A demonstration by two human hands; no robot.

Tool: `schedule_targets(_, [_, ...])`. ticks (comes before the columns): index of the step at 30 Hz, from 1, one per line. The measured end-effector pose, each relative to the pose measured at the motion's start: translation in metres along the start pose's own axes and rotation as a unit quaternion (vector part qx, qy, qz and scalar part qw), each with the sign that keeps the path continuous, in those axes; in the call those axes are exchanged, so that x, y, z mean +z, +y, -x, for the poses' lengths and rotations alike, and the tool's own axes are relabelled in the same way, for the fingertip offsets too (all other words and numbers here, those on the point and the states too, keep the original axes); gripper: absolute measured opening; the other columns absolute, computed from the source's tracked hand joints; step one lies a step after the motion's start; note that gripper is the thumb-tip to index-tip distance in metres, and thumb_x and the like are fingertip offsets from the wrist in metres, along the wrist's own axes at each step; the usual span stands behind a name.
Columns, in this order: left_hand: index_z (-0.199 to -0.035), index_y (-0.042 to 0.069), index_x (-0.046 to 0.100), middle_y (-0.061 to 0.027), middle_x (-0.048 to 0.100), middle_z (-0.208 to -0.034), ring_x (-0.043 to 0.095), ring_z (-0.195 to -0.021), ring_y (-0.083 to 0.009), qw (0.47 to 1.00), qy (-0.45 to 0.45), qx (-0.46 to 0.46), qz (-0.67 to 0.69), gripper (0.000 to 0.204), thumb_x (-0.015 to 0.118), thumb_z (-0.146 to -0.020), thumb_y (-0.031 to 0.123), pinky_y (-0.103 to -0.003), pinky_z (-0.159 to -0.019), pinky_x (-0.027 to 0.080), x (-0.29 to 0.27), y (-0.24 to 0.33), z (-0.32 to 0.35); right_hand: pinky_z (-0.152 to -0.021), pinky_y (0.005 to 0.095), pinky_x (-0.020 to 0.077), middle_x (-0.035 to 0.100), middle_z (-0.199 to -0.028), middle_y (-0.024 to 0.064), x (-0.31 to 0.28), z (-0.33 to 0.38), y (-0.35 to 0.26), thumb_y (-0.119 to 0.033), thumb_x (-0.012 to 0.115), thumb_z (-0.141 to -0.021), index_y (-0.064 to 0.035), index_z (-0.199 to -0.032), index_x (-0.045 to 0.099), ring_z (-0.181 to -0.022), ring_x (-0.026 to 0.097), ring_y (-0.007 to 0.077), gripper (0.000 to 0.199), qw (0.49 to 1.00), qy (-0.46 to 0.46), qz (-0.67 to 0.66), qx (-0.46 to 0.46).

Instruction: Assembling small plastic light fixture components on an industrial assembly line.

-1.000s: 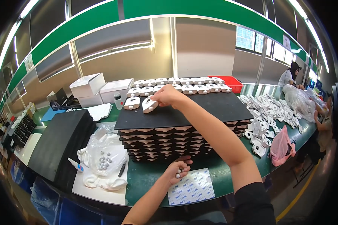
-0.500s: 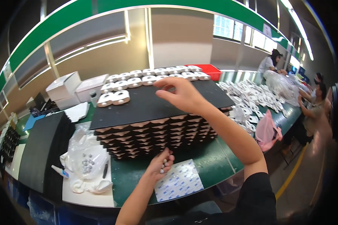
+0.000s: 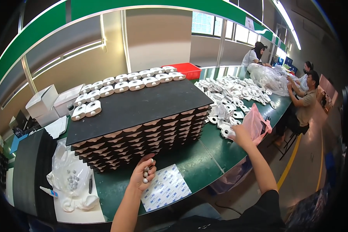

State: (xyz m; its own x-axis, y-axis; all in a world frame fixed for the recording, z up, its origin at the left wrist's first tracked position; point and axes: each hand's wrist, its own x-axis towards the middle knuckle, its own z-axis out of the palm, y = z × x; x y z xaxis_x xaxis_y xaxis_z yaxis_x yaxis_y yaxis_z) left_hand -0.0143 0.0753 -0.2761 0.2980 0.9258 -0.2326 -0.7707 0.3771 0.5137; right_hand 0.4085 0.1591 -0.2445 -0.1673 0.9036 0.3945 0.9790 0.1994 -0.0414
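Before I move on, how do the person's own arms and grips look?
A black short sleeve covers the right upper arm; both forearms are bare. The left grip and right grip wear no glove; no watch or bracelet shows. No left sleeve shows.

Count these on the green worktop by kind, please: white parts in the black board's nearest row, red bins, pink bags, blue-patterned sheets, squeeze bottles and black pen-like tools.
White parts, nearest row: 2
Red bin: 1
Pink bag: 1
Blue-patterned sheet: 1
Squeeze bottle: 1
Black pen-like tool: 1
Total: 7
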Motion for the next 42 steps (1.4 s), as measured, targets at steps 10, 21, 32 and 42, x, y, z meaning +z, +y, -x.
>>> schedule_targets(10, [-0.095,0.005,0.055,-0.0049,0.054,-0.085,0.035,-0.050,-0.0037,0.997,-0.002,0.021,-0.079,0.019,0.063,-0.079,0.011,-0.014,-0.035,0.025,0.007,0.001,0.003,-0.066,0.0356,0.0451,0.056,-0.074,0.0122,0.007,0.005,-0.025,-0.003,0.051,-0.068,-0.0010,-0.070,0.057,-0.080,0.053,0.0286,0.006,0.987,0.093,0.126,-0.043])
schedule_targets(21, [-0.109,0.000,0.053,-0.0079,0.058,-0.095,0.038,-0.052,-0.0040,0.993,0.007,0.038,-0.112,0.029,0.060,-0.081,0.007,-0.014,-0.036,0.027,0.002,0.000,0.000,-0.067,0.0206,0.0447,0.059,-0.087,0.0030,0.015,0.059,-0.193,-0.006,0.052,-0.086,0.0012,-0.104,0.053,-0.075,0.054,0.0069,0.019,0.708,-0.182,-0.681,0.049])
schedule_targets(32, [-0.096,0.003,0.057,-0.0054,0.057,-0.087,0.036,-0.052,-0.0034,0.995,0.025,0.054,-0.086,0.020,0.063,-0.080,0.013,-0.014,-0.035,0.025,0.003,0.004,0.003,-0.067,0.0265,0.0446,0.060,-0.087,0.0107,0.036,0.075,-0.250,-0.005,0.051,-0.085,0.0012,-0.098,0.052,-0.075,0.057,0.0159,0.015,0.773,-0.164,-0.612,-0.034])
schedule_targets(42, [-0.103,0.004,0.055,-0.0064,0.056,-0.092,0.037,-0.055,-0.0045,0.996,0.016,0.048,-0.076,0.022,0.058,-0.084,0.013,-0.014,-0.035,0.027,0.000,0.005,0.002,-0.064,0.0272,0.0450,0.056,-0.082,0.0103,0.037,0.078,-0.251,-0.002,0.050,-0.084,0.0009,-0.096,0.051,-0.072,0.055,0.0159,0.013,0.831,-0.094,-0.542,-0.083])
